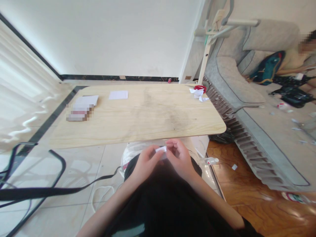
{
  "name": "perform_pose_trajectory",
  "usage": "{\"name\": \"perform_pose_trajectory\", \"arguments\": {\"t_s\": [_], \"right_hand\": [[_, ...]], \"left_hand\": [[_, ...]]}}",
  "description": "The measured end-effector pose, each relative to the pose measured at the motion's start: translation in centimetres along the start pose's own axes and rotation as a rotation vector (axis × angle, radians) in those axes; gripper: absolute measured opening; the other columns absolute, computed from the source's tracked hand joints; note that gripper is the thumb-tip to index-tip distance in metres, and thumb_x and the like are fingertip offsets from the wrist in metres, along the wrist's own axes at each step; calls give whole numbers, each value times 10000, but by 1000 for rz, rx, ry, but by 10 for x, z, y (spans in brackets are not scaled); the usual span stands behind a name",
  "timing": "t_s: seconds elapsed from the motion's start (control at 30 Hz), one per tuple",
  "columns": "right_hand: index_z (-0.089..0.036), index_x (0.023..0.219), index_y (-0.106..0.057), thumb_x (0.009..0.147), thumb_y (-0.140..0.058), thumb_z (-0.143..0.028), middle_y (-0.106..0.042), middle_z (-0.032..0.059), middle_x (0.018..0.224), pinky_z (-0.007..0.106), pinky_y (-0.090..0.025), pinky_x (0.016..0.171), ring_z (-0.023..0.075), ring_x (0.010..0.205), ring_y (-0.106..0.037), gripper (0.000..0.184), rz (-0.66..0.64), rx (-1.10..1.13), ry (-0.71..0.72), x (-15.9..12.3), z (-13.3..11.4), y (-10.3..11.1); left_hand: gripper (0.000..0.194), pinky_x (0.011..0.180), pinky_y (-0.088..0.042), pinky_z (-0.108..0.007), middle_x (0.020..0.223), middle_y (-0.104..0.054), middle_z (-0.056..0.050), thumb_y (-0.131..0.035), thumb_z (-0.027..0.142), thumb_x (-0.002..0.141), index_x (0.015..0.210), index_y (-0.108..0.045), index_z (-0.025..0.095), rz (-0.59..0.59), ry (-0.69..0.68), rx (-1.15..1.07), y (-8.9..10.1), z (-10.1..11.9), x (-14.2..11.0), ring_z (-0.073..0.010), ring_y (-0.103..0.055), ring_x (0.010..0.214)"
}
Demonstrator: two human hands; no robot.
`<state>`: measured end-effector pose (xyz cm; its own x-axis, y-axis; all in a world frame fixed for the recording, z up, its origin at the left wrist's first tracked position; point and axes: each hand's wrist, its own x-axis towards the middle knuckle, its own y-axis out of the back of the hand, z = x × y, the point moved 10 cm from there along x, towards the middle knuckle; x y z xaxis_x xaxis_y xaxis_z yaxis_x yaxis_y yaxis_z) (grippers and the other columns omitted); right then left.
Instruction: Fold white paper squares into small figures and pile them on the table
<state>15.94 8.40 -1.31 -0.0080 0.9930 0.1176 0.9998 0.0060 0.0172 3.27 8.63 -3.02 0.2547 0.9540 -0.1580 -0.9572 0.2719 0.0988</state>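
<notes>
Paper (161, 149), white and narrow as presented, is held over the seated person's lap, just nearer than the near edge of the table (118, 121). Long axis of its visible face runs left to right, with the right end canted slightly farther away; which end is its front, I cannot tell. Left hand (147, 157): thumb and fingers closed together on the paper's left part, thumb on the near side. Right hand (179, 157): fingers loosely curled, a gap between them and the thumb, which lies close by the right end; whether it grips, I cannot tell from where I stand.

On the table, far left, I note a stack of white sheets (85, 100), its near portion blurred. Right of it lies a single white sheet (118, 95), long axis left to right. At the far right corner, folded white papers (197, 93) sit just beside red-handled scissors (200, 88). Right of the table stands a grey sofa (261, 128); another person (292, 61) is seated at its far right.
</notes>
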Motion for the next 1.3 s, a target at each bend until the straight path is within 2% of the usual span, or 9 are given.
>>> {"name": "perform_pose_trajectory", "arguments": {"t_s": [0.2, 0.33, 0.47, 0.63, 0.8, 0.9, 1.1, 1.23, 1.3], "right_hand": [[-208, 996, -611, 870, -576, -293, -658, 14, 815, 279, -514, 637, 164, 726, -630, 156, -58, 63, -114, 3, 7, -3], [-193, 862, -665, 859, -630, -323, -684, 19, 789, 299, -509, 685, 173, 734, -633, 135, -99, -58, -103, 5, 8, -5], [-196, 826, -677, 839, -646, -304, -690, 10, 763, 294, -509, 674, 173, 719, -635, 113, -79, -71, -105, 6, 8, -2], [-195, 780, -677, 803, -665, -297, -666, 0, 711, 274, -489, 616, 155, 653, -605, 105, -29, 4, -115, 8, 8, 4], [-194, 752, -676, 793, -676, -339, -538, -49, 513, 242, -385, 482, 112, 473, -477, 151, 50, 184, -184, 10, 21, 11], [-191, 705, -649, 776, -679, -327, -526, -54, 490, 243, -384, 490, 109, 465, -468, 156, 49, 258, -203, 10, 24, 9], [-193, 676, -609, 777, -643, -286, -567, -41, 559, 242, -409, 514, 113, 505, -496, 142, -102, 142, -231, 7, 21, -6], [-188, 679, -612, 784, -623, -202, -594, -32, 621, 249, -431, 580, 125, 584, -536, 106, -227, -11, -162, 4, 15, -18], [-187, 664, -608, 783, -629, -191, -601, -28, 635, 254, -428, 593, 131, 602, -542, 122, -216, -55, -123, 4, 13, -17]], "left_hand": [[225, 614, -534, -294, 654, -698, -18, -553, 380, 907, 881, -662, 185, 65, -18, 66, 7, -2, -1, -189, -675, 621], [239, 619, -540, -287, 734, -714, -20, -554, 399, 909, 895, -674, 193, 78, -51, 108, 9, 0, -2, -184, -687, 647], [244, 600, -537, -282, 712, -705, -20, -572, 408, 900, 850, -678, 194, 81, -98, 168, 9, 4, -4, -190, -685, 659], [196, 605, -538, -282, 704, -714, -26, -592, 362, 890, 867, -678, 187, 78, -108, 130, 8, 8, -3, -183, -679, 637], [157, 599, -537, -276, 713, -729, -32, -629, 311, 847, 831, -689, 167, 7, -60, 20, 2, 11, -2, -168, -670, 600], [199, 607, -518, -271, 647, -705, -22, -602, 327, 867, 804, -691, 161, 45, -68, 26, 8, 12, -1, -165, -659, 601], [230, 535, -489, -233, 552, -638, 18, -615, 368, 851, 749, -643, 164, 230, -79, -51, 32, 5, 1, -134, -611, 526], [253, 541, -533, -252, 675, -661, 3, -657, 412, 810, 756, -644, 165, 272, -44, -113, 36, -4, 2, -151, -638, 594], [272, 548, -542, -261, 691, -662, -4, -641, 429, 823, 776, -651, 162, 264, -40, -117, 35, -6, 2, -158, -643, 606]]}}
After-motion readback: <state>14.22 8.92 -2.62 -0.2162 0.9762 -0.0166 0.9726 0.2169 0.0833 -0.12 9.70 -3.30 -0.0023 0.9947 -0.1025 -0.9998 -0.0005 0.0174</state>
